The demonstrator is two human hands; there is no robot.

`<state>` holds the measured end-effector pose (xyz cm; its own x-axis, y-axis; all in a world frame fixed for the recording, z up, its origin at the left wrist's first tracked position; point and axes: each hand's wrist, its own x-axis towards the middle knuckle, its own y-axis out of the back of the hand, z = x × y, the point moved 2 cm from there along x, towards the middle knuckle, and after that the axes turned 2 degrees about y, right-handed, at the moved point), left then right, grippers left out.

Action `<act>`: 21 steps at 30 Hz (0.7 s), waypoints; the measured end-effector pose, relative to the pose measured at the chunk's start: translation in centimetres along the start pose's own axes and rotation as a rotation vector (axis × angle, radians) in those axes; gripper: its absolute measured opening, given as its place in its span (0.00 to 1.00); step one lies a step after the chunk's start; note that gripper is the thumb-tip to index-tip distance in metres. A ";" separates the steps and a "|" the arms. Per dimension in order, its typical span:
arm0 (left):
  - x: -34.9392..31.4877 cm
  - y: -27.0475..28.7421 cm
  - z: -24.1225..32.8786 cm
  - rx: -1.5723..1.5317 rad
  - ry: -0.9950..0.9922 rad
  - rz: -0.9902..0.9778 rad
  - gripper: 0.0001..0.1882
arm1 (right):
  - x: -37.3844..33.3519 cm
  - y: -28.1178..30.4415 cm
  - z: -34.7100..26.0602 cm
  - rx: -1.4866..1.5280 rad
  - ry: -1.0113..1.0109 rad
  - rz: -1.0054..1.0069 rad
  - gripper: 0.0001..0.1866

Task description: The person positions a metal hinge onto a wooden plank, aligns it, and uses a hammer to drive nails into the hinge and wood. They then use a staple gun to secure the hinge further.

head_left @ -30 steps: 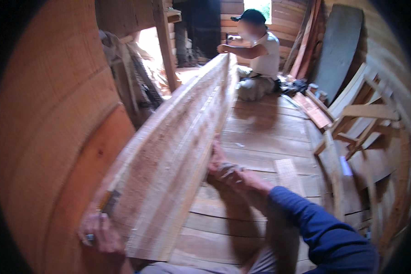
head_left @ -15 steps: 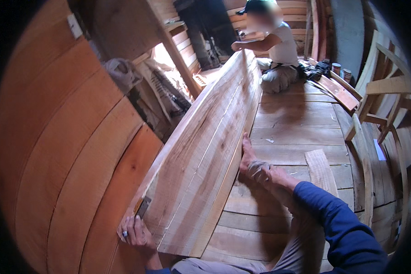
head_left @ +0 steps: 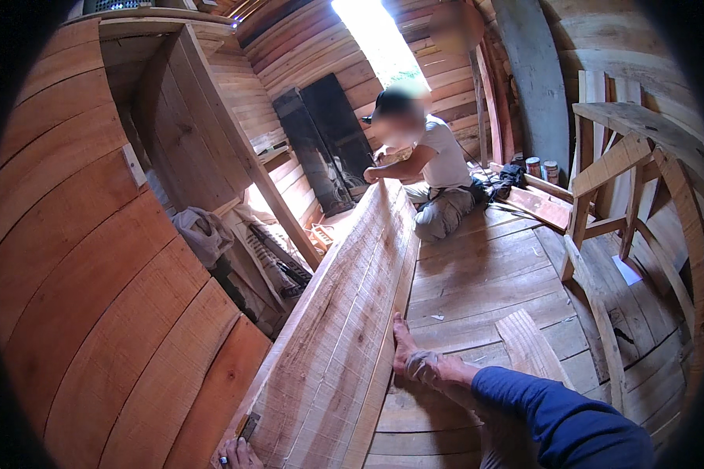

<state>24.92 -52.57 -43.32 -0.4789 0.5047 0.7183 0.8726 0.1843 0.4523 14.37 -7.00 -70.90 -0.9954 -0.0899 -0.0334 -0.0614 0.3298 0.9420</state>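
Note:
A long wooden panel (head_left: 328, 352) of joined boards stretches from my lower left to a co-worker at its far end. The fingers of my left hand (head_left: 238, 455) curl over its near left corner; the rest of that hand lies beyond the frame. Just above those fingers a small dark metal piece (head_left: 249, 425) sits on the panel's edge; I cannot tell its kind. My right hand (head_left: 452, 370) clasps my own lower leg at the trouser cuff (head_left: 423, 366). My bare foot (head_left: 401, 336) presses against the panel's right edge.
The co-worker (head_left: 438, 168) kneels with both hands at the panel's far end. An orange plank wall (head_left: 94, 313) stands close on my left. To the right are a loose board (head_left: 528, 348), a wooden frame (head_left: 610, 168), and two cans (head_left: 541, 168) farther back.
My view has tilted up, so the panel and both my hands appear lower. The co-worker's head bends closer to the panel's end. My hands keep their places on panel and leg.

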 end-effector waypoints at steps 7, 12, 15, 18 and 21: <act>-1.5 -1.6 -0.7 0.044 -0.045 -0.061 0.14 | -0.6 0.4 0.1 -0.001 0.003 0.012 0.29; -0.2 -1.5 1.3 -0.236 0.283 0.056 0.06 | -0.8 0.6 -0.2 -0.003 0.022 0.013 0.29; -0.2 -1.7 1.1 -0.202 0.279 0.065 0.06 | -0.6 0.7 -0.3 -0.005 0.031 0.021 0.29; -0.6 -2.2 0.6 -0.186 0.291 0.042 0.07 | -0.6 0.8 -0.3 -0.008 0.034 0.021 0.29; -0.5 -2.3 0.8 -0.180 0.278 0.050 0.06 | -0.7 0.9 -0.2 -0.012 0.026 0.018 0.34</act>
<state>23.22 -52.52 -45.12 -0.4656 0.2553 0.8474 0.8765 0.0007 0.4814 15.06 -6.87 -69.96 -0.9941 -0.1083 -0.0076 -0.0421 0.3203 0.9464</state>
